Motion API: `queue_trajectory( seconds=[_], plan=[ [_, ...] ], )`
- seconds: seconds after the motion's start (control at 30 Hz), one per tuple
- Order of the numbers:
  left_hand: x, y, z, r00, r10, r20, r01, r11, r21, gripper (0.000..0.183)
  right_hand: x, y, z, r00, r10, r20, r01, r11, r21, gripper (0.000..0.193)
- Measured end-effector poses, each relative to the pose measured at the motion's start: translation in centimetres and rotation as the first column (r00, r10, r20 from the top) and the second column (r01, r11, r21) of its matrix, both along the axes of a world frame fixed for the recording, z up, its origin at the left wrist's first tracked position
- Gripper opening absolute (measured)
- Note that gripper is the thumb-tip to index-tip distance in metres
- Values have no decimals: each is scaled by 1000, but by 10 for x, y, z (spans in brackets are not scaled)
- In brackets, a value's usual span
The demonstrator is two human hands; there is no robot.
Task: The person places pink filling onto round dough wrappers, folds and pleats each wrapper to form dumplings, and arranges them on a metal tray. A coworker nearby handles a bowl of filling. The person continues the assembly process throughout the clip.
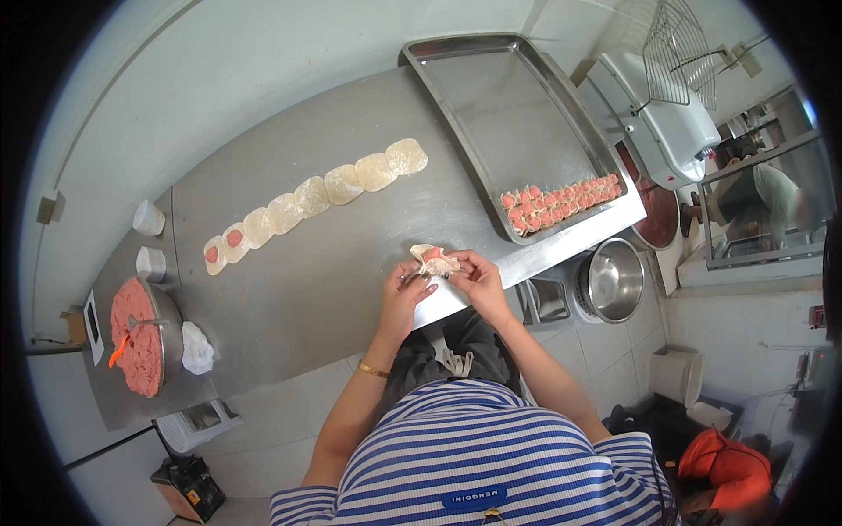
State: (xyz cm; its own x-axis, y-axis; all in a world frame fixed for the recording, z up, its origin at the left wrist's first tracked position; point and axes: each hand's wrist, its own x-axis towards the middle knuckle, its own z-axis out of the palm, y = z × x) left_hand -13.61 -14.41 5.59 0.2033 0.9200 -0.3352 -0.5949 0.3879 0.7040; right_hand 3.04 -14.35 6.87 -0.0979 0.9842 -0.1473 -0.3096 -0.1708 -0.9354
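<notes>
Between both hands, at the near edge of the steel table, is a dumpling [433, 256], its pale wrapper partly folded around pink filling. My left hand [405, 289] pinches its left side, while my right hand [478, 279] grips the right side with bent fingers. Beyond them, a slanting row of floured wrappers [311, 197] lies overlapped on the table. The two leftmost carry dabs of pink filling [234, 238]. To the right, a large metal tray [526, 114] holds several filled dumplings [561, 206] packed along its near end.
At far left sits a metal bowl of pink minced filling [136, 351] with an orange-handled tool [118, 352]. A white cloth [197, 349] and two white cups [150, 218] are near it. Behind the tray stands a white machine [653, 114]; a steel pot [615, 279] is below the table's right.
</notes>
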Motion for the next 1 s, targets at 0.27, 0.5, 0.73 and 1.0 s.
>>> queue_trajectory(
  seconds=[0.27,0.5,0.73,1.0],
  plan=[
    [-4,6,14,990,-53,-129,56,998,17,27,9,8,-11,962,-76,263,39,989,141,25],
    [-1,5,-25,869,79,-489,88,947,309,12,4,3,14,856,15,517,-100,986,137,33],
    [-1,0,-22,749,21,-662,259,911,321,16,10,4,-17,741,-46,669,-139,966,220,32],
    [5,-1,-29,672,-5,-740,267,935,235,24,14,8,-25,613,-17,790,-277,932,234,36]
  ],
)
